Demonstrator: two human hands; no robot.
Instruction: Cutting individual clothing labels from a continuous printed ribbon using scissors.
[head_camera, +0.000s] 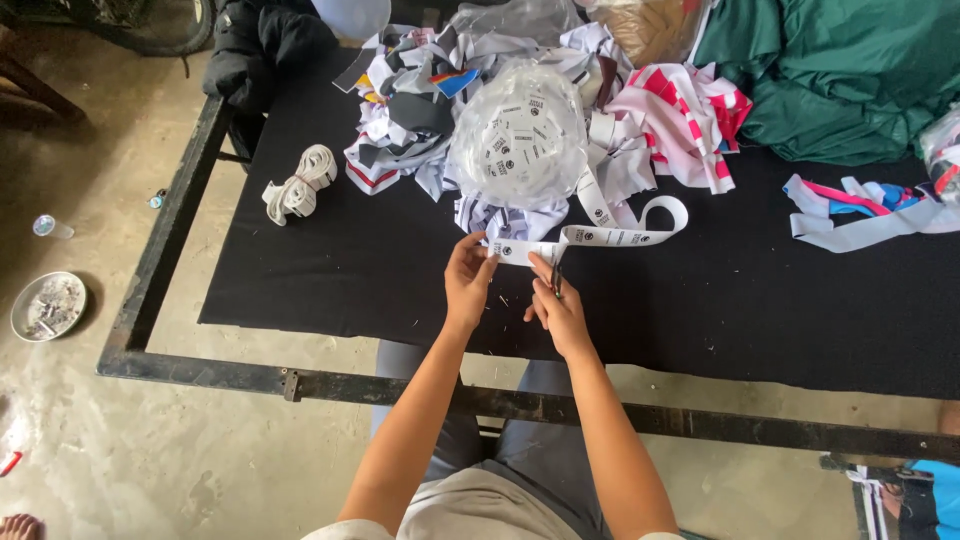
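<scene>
Both forearms reach up mid-frame: left hand (468, 280) pinches the end of a white label ribbon (600, 236), right hand (556, 305) grips small scissors (556, 280) against it. Looks like snipping off 1 label; next cut needs lining up between prints. Clear bag of cut labels (518, 130) sits just above.

On the bench (330, 270), the label tape (610, 237) runs between the left hand (468, 280) and right hand (558, 305). Behind it sits a bag of labels (520, 130) on fabric scraps (410, 110). An elastic bundle (298, 185) lies left, ribbon strips (860, 215) right.
</scene>
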